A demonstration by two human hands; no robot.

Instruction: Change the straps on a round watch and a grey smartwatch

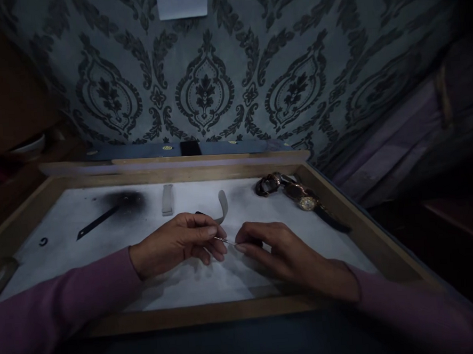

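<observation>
My left hand (186, 238) is closed in a pinch, thumb against fingers, over the white-lined tray. A small shiny metal piece (221, 239) shows at its fingertips; what else it grips is hidden. Facing it, my right hand (279, 249) pinches a thin metal tool (230, 242) whose tip points at that piece. A dark part, perhaps the tool's handle, shows under the right fingers. Behind the left hand a curved grey strap (223, 205) stands up, and I cannot tell whether it is joined to the held piece.
The shallow tray has a wooden rim (180, 175). Several wristwatches (302, 197) lie at its back right. A short grey strap (167, 200), a dark flat blade (98, 222) by a black smudge, and a small black ring-like piece (43, 241) lie leftward. Patterned wallpaper rises behind.
</observation>
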